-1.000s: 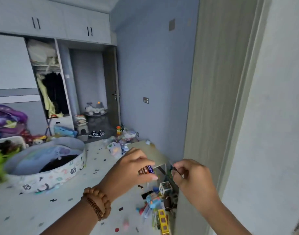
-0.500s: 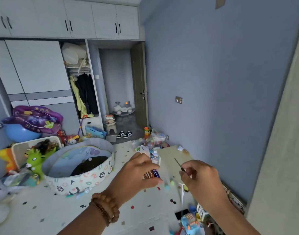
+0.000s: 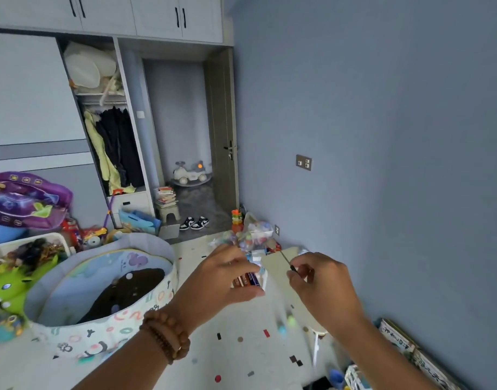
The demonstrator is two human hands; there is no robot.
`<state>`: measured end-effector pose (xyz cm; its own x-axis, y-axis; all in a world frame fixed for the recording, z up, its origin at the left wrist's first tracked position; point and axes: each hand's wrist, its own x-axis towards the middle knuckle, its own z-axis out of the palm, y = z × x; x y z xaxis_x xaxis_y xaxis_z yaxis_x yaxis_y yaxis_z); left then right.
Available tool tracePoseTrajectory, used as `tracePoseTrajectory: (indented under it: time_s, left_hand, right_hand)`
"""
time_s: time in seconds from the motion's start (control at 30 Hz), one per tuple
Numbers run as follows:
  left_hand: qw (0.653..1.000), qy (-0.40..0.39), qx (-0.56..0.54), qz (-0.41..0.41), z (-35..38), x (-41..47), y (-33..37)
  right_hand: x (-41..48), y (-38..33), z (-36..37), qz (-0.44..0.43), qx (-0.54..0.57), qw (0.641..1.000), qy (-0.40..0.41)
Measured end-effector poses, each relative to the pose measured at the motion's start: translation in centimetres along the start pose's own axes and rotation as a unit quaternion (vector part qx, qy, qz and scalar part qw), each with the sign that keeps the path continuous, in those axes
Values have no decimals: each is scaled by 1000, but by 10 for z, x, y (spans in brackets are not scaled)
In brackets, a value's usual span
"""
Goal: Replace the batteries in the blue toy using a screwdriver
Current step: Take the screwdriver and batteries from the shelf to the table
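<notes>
Two hands are raised in front of me over the speckled play mat (image 3: 241,347). My left hand (image 3: 227,277), with bead bracelets on its wrist, is closed around brown and blue batteries (image 3: 247,280). My right hand (image 3: 323,288) pinches a thin screwdriver (image 3: 286,261) whose metal tip points up and to the left. A blue toy (image 3: 336,377) shows partly at the bottom edge, below my right forearm; most of it is cut off.
A round fabric play bin (image 3: 101,313) stands at the left, with a green toy (image 3: 11,282) and a white basket beside it. Toys and bags pile against the blue wall (image 3: 382,136). Books (image 3: 410,347) lean at the lower right. The wardrobe and door are far off.
The view has swung left and down, away from the wooden door frame, so more of the room shows. Both hands keep their grips and stay close together.
</notes>
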<state>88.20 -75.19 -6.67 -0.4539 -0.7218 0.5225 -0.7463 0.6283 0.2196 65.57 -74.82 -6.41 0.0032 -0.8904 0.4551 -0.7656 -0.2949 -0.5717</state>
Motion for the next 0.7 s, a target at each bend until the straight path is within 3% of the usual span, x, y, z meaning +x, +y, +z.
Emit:
tracePoseTrajectory:
  time_s: [0.3, 0.7]
  left_hand:
    - [997, -8, -43, 58, 22, 122, -160]
    - [994, -41, -68, 78, 104, 299, -340]
  right_hand:
    - [146, 0, 92, 34, -20, 999, 32]
    - [361, 79, 211, 73, 6, 997, 34]
